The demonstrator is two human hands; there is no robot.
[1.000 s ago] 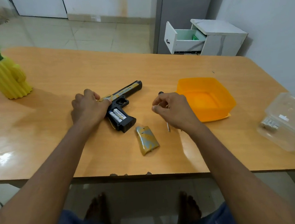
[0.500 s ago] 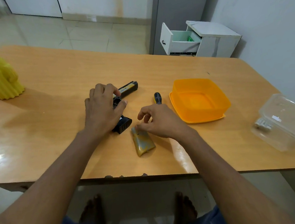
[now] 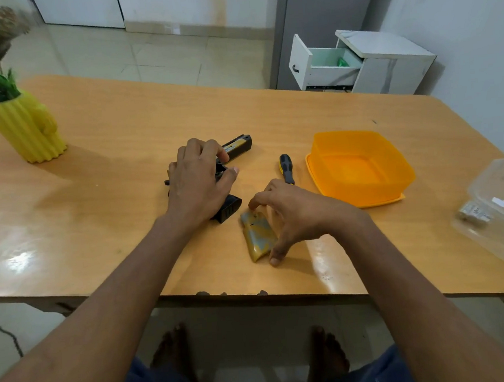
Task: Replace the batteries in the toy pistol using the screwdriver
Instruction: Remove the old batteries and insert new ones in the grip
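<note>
The black and yellow toy pistol [image 3: 236, 146] lies on the wooden table [image 3: 120, 141], mostly covered by my left hand [image 3: 197, 180], whose fingers curl over its body and hold it down. Its grip end [image 3: 229, 210] sticks out below my palm. The batteries are hidden. The gold battery cover [image 3: 258, 239] lies loose nearby. My right hand [image 3: 292, 214] arches over the cover, thumb at its near end and fingertips at its far end, pinching it. The screwdriver [image 3: 286, 169] with a black and yellow handle lies just beyond my right hand.
An orange plastic box [image 3: 360, 167] stands right of the screwdriver. A clear plastic container [image 3: 499, 210] holding a small white pack sits at the right edge. A yellow cactus-shaped vase [image 3: 24, 130] with a plant stands at far left. A white drawer unit stands beyond the table.
My right hand left the screwdriver on the table and came down onto the battery cover. My left hand shifted over the pistol's grip, hiding the batteries.
</note>
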